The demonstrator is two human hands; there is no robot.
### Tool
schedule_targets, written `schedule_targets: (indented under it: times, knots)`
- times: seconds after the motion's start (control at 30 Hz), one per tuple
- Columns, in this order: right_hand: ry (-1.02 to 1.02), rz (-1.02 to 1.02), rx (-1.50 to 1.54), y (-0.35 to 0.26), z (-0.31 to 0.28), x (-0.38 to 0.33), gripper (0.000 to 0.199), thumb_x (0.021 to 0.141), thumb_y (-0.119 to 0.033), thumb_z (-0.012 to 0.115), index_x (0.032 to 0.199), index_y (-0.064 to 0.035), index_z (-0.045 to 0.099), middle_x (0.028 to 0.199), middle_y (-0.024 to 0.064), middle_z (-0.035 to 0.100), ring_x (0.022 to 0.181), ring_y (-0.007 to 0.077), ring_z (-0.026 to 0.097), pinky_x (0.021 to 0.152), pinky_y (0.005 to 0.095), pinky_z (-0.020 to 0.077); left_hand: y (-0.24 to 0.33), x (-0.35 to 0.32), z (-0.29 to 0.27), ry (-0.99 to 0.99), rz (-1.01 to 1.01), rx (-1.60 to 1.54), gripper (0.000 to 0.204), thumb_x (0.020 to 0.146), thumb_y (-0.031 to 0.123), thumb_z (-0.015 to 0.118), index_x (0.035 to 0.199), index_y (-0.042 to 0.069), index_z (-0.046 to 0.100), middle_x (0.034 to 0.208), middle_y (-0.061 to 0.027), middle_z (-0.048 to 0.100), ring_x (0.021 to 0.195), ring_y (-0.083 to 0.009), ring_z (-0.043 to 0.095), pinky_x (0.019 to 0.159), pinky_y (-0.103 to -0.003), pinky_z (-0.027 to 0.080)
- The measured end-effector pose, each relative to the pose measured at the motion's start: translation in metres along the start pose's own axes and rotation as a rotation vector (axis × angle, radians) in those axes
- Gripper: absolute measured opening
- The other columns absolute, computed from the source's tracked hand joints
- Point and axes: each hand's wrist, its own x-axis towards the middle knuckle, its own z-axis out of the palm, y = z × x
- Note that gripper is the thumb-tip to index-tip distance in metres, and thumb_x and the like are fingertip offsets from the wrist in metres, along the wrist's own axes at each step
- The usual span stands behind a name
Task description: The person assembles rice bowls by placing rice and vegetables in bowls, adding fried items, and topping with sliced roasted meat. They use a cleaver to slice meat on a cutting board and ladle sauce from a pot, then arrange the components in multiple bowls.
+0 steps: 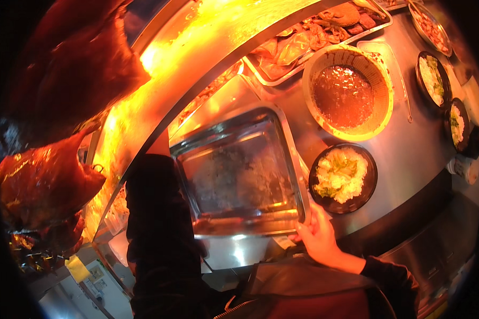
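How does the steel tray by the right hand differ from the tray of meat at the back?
The near tray is almost bare, only residue on its bottom; the back tray is piled with brown meat pieces. The near tray looks larger and deeper. The right hand touches the near tray's corner; nothing touches the back tray. Both are rectangular steel.

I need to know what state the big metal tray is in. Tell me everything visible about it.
The tray is a shiny, rectangular, deep steel pan with a rolled rim, holding no food beyond a greasy film. It sits level on the steel counter, left of a black bowl of rice. The right hand grips its near right corner.
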Motion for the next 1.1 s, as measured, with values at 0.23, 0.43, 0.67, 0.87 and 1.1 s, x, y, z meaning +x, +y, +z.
schedule_targets:
  times: [0.23,0.43,0.67,0.87,1.1]
  knots:
    - [0.13,-0.066,-0.201,0.003,-0.016,0.017,0.047,0.088,0.002,0.054,0.132,0.0041,0.035,0.107,0.0097,0.057,0.078,0.0078,0.056,0.064,0.0223,0.049,-0.012,0.033,0.029,-0.05,0.061,0.323,0.022,0.086,0.015,0.061,0.104,0.004,0.056,0.079,-0.0046,0.058,0.07,-0.0145,0.059,0.05,-0.019,0.04]
    - [0.184,-0.087,-0.184,0.013,-0.016,0.022,0.048,0.087,0.001,0.056,0.131,0.0039,0.037,0.094,0.004,0.06,0.068,0.0042,0.05,0.059,0.019,0.0414,-0.014,0.051,0.05,-0.089,0.089,0.46,0.024,0.087,0.016,0.061,0.106,0.003,0.055,0.081,-0.005,0.058,0.071,-0.015,0.06,0.052,-0.019,0.041]
    - [0.172,-0.123,-0.129,0.004,-0.014,0.03,0.045,0.087,0.003,0.056,0.128,0.0038,0.039,0.088,0.0042,0.058,0.067,0.0049,0.052,0.056,0.0187,0.0413,-0.008,0.06,0.055,-0.105,0.108,0.454,0.027,0.087,0.018,0.061,0.108,0.002,0.054,0.083,-0.0054,0.057,0.073,-0.0155,0.06,0.054,-0.019,0.043]
    - [0.175,-0.111,-0.162,0.002,-0.019,0.039,0.043,0.088,0.003,0.054,0.128,0.0039,0.039,0.085,0.0037,0.056,0.069,0.0065,0.054,0.059,0.021,0.0447,-0.007,0.066,0.061,-0.119,0.117,0.45,0.029,0.088,0.019,0.061,0.11,0.002,0.053,0.085,-0.0058,0.057,0.074,-0.016,0.061,0.056,-0.019,0.044]
    - [0.176,-0.119,-0.119,-0.001,-0.015,0.042,0.041,0.089,0.003,0.053,0.128,0.0036,0.039,0.086,0.0036,0.056,0.07,0.0067,0.054,0.059,0.0209,0.0452,-0.004,0.075,0.068,-0.139,0.112,0.376,0.032,0.089,0.02,0.06,0.113,0.001,0.052,0.087,-0.0063,0.057,0.075,-0.0165,0.061,0.058,-0.018,0.046]
